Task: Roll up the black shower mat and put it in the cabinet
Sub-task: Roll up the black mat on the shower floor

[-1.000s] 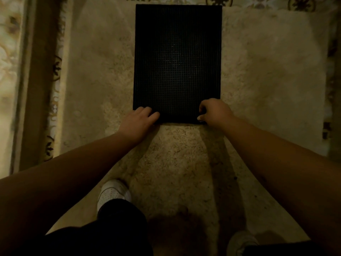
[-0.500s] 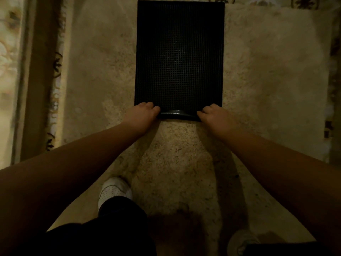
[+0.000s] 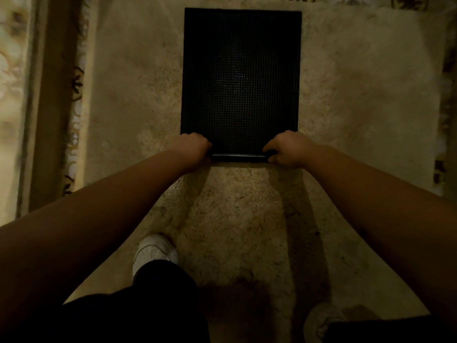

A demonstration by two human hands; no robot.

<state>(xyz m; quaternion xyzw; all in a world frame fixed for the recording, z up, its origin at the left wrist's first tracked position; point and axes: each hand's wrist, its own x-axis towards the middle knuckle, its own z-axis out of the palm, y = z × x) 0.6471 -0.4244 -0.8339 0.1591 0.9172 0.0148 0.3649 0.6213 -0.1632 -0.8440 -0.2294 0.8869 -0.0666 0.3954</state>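
The black shower mat [image 3: 241,75], a dark rectangle with a fine grid texture, lies flat on a beige shaggy rug. Its near edge is curled over into a thin roll between my hands. My left hand [image 3: 191,147] grips the near left corner with fingers curled over the fold. My right hand [image 3: 288,149] grips the near right corner the same way. No cabinet is in view.
The beige rug [image 3: 358,95] covers most of the floor around the mat. Patterned floor tiles [image 3: 74,95] and a pale raised edge [image 3: 29,107] run along the left. My white shoes [image 3: 154,252] and dark trousers are at the bottom.
Both hands went from resting at the mat's near edge to gripping it, and the near edge has lifted and folded over into a thin roll.
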